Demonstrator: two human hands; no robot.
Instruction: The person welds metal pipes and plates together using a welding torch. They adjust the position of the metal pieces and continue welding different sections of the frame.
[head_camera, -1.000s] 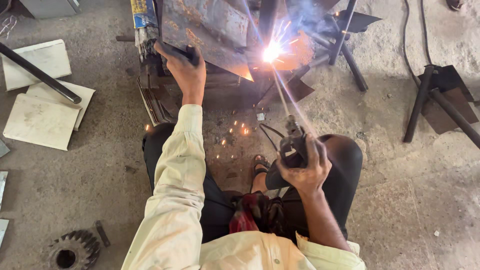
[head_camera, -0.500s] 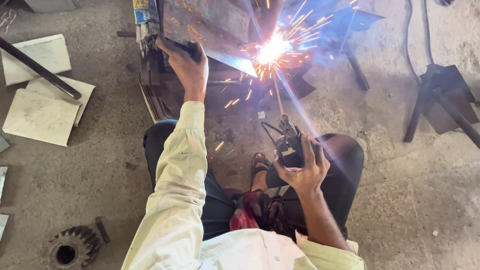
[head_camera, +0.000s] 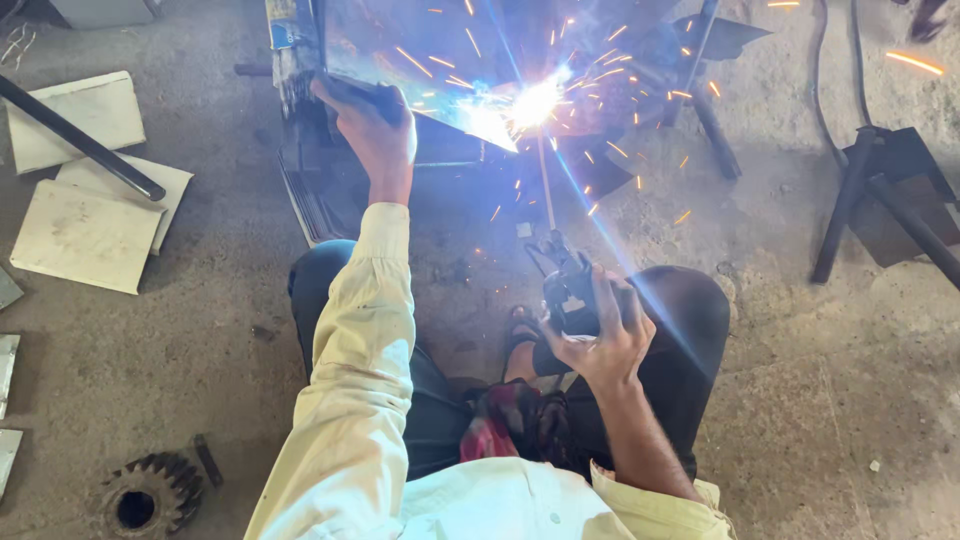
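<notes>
I squat on a concrete floor. My left hand (head_camera: 375, 130) grips the edge of a tilted metal sheet (head_camera: 420, 50) and holds it steady. My right hand (head_camera: 600, 335) is closed around a black electrode holder (head_camera: 568, 290). Its thin welding rod (head_camera: 546, 190) reaches up to the sheet's lower corner, where a bright arc (head_camera: 535, 100) burns and throws orange sparks outward. A dark metal frame (head_camera: 640, 90) stands behind the arc.
Pale flat slabs (head_camera: 85, 235) and a dark pipe (head_camera: 80, 140) lie at the left. A rusty gear (head_camera: 145, 495) sits at the bottom left. Black angled metal legs (head_camera: 880, 190) and a cable (head_camera: 830, 70) are at the right.
The arc has stayed at the sheet's corner while sparks spread wider. My right hand has held its place with the holder; my left hand keeps its grip.
</notes>
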